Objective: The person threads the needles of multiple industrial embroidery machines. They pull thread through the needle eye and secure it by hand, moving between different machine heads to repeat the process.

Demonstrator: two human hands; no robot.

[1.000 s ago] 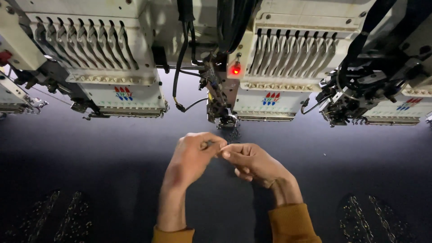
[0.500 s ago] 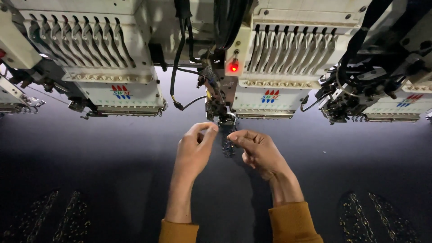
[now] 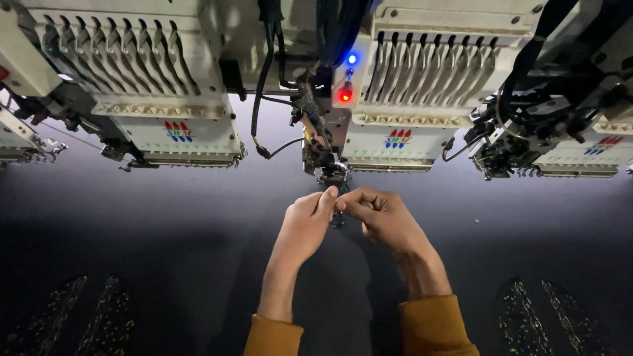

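Both hands reach out over dark fabric [image 3: 165,250] stretched under a row of white embroidery machine heads. My left hand [image 3: 305,221] and my right hand [image 3: 379,214] meet fingertip to fingertip just below the needle assembly [image 3: 328,165] of the middle head [image 3: 409,99]. Both pinch something too thin to make out, perhaps a thread. A small dark stitched patch [image 3: 338,221] shows between the hands. Both sleeves are mustard yellow.
Another machine head [image 3: 151,86] hangs at the left and a third [image 3: 567,125] at the right. A red and a blue light [image 3: 347,76] glow on the middle head. Embroidered sequin patterns lie at the lower left [image 3: 72,316] and lower right [image 3: 547,316].
Both hands have moved up the fabric, away from me, and now sit right under the needle assembly. A blue light now shows above the red one.
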